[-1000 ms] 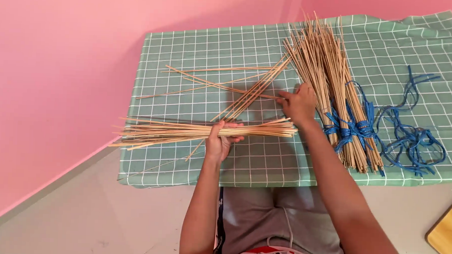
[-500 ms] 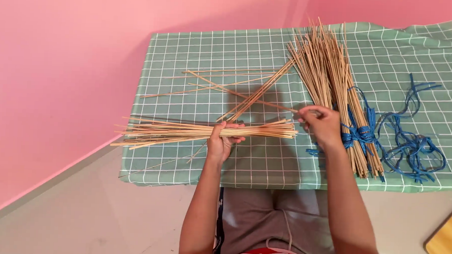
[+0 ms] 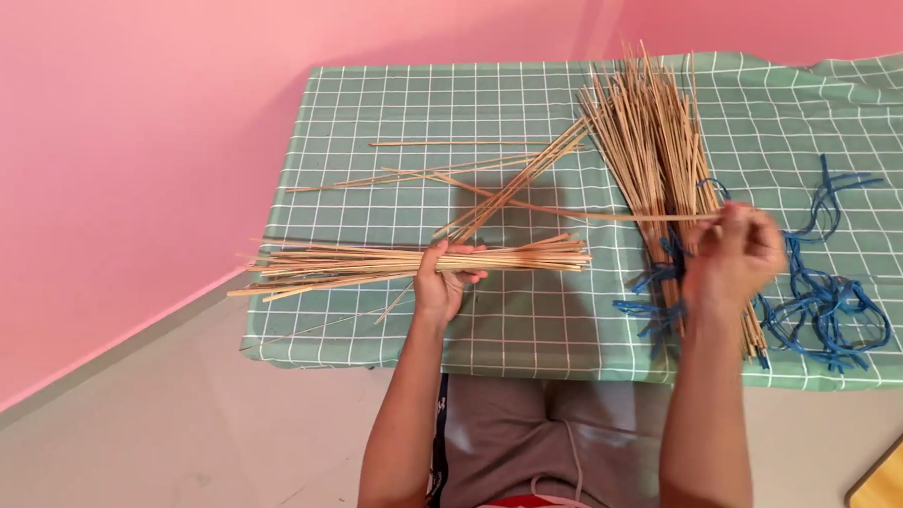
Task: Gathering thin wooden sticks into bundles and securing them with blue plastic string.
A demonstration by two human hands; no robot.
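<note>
My left hand [image 3: 445, 281] grips a horizontal bundle of thin tan sticks [image 3: 351, 262] that lies low over the green checked cloth [image 3: 437, 103]. My right hand [image 3: 732, 256] is raised over the table's right part and pinches the end of one long single stick [image 3: 593, 213], which reaches leftward across the cloth. Just behind and under that hand lies a large pile of sticks [image 3: 651, 141], tied near its near end with blue cord [image 3: 661, 276].
Loose blue cord [image 3: 830, 297] is tangled at the right of the cloth. A few stray sticks [image 3: 454, 169] lie crossed in the cloth's middle. Pink walls stand left and behind. A pale wooden board's corner [image 3: 889, 490] shows bottom right. The floor is grey.
My right hand has drawn back to the right from the crossed sticks near the big pile, pulling one stick along with it. The left hand and its bundle stay put.
</note>
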